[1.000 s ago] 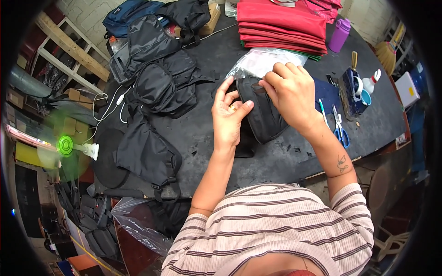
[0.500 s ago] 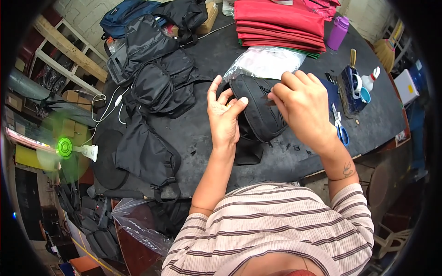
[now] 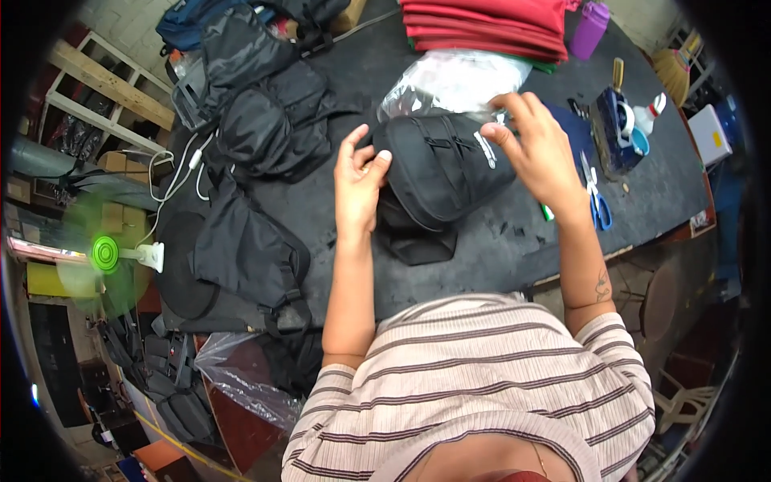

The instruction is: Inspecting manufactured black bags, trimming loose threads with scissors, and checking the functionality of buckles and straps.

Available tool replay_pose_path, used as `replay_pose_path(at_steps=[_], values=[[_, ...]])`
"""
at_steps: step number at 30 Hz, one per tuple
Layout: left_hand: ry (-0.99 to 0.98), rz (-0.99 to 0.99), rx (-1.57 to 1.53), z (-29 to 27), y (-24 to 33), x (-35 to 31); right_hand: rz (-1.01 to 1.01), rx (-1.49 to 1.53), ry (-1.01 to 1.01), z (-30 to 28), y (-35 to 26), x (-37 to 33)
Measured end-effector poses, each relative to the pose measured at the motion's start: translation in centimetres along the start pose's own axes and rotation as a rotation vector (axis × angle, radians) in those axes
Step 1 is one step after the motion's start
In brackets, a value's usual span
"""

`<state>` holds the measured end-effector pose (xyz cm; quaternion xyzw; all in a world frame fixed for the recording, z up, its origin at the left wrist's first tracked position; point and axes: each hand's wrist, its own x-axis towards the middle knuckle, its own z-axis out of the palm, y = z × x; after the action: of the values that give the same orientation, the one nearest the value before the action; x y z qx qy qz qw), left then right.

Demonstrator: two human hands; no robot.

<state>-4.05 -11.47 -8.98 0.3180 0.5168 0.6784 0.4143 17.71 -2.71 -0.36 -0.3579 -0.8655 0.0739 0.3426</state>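
Observation:
A small black bag (image 3: 438,165) with zips and a white mark on its front is tilted up above the dark table. My left hand (image 3: 357,189) grips its left edge, the thumb on top and the other fingers partly hidden behind. At the bag's upper right is my right hand (image 3: 540,149), its thumb and forefinger curved and apart, with nothing visible held between them. A dark strap or flap (image 3: 418,241) hangs below the bag onto the table. Beyond the bag lies a clear plastic bag (image 3: 454,84).
Black backpacks (image 3: 269,132) and a black bag piece (image 3: 249,249) cover the left side. Folded red fabric (image 3: 486,32) is stacked at the back, beside a purple bottle (image 3: 590,32). To the right lie blue-handled scissors (image 3: 600,210) and a tool box (image 3: 612,132). A green fan (image 3: 104,253) spins at left.
The bag has turned so its front with the white mark shows, and it sits further left in view. My right hand has gone from a pinch on something small and dark to parted fingers.

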Motion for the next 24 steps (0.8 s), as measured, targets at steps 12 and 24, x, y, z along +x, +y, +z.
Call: replay_pose_path(at_steps=[12,24], values=[[-0.143,-0.318,-0.295,-3.2,-2.6,-7.2,0.95,1.162,-0.409,6.2,5.0,-15.1],[-0.172,-0.322,-0.503,0.5,-3.6,-7.0,0.363,0.756,0.066,8.2,0.6,-15.4]])
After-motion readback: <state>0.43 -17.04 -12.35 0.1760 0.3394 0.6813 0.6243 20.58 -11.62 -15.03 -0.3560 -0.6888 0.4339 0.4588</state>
